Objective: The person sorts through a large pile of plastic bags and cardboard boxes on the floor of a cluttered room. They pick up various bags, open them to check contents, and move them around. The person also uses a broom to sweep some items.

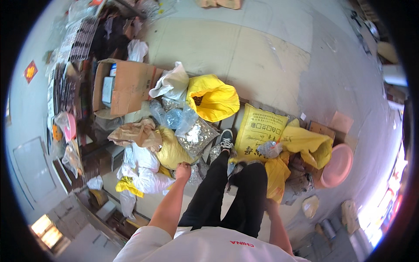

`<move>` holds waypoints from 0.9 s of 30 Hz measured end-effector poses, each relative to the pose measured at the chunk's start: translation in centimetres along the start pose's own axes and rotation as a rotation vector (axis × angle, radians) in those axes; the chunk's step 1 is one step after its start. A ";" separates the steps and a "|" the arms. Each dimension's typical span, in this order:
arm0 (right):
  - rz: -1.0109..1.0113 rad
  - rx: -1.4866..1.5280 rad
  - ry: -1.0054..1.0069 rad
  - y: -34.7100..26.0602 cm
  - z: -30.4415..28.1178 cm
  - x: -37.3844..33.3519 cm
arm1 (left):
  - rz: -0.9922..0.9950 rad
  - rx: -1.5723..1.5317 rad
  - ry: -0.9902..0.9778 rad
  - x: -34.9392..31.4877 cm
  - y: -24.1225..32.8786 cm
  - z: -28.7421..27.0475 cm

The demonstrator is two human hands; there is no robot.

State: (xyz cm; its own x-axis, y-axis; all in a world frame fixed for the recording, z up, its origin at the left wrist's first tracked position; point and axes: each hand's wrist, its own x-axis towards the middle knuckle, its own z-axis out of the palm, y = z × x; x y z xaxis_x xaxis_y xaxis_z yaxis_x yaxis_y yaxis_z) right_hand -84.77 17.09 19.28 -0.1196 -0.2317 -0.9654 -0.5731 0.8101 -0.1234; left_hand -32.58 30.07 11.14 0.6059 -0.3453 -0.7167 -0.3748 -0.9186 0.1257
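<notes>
The left hand [183, 170] is a closed fist among the sacks, beside a clear bag of metal bits [198, 136]; whatever it grips is hidden. The right hand [271, 204] sinks behind yellow sacking [276, 177], its grip impossible to judge.

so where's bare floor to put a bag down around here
Bare concrete floor lies beyond the open yellow sack and the cardboard box, and right of the pink basin. The stretch between box and basin is crowded with bags; the left hand sits among them.

Open cardboard box [124, 87] upper left, yellow printed sack [258, 131] (centre)
</notes>
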 end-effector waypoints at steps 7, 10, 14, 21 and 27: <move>0.118 -0.236 -0.058 -8.2 -6.6 0.8 | -0.193 -0.122 0.013 -1.9 5.3 0.1; -0.111 -0.475 -0.126 -15.8 -10.7 3.6 | -0.258 -0.168 0.035 -1.4 8.0 0.5; -0.309 -0.649 0.091 -22.7 -17.8 7.4 | -0.370 -0.197 -0.014 -3.0 11.3 2.2; -0.163 -0.647 0.137 -28.1 -30.4 9.9 | -0.311 -0.240 -0.045 -3.1 19.3 -1.0; -0.124 -0.519 0.029 -43.1 -29.9 2.3 | -0.484 -0.345 0.012 0.5 22.3 -8.8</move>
State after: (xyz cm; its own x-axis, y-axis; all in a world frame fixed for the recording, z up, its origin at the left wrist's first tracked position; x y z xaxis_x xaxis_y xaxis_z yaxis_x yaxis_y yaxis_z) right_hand -84.60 -34.48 29.21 -0.0436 -0.3298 -0.9431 -0.9091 0.4045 -0.0994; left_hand -34.43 7.72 19.66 0.6596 0.1282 -0.7406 0.1949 -0.9808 0.0038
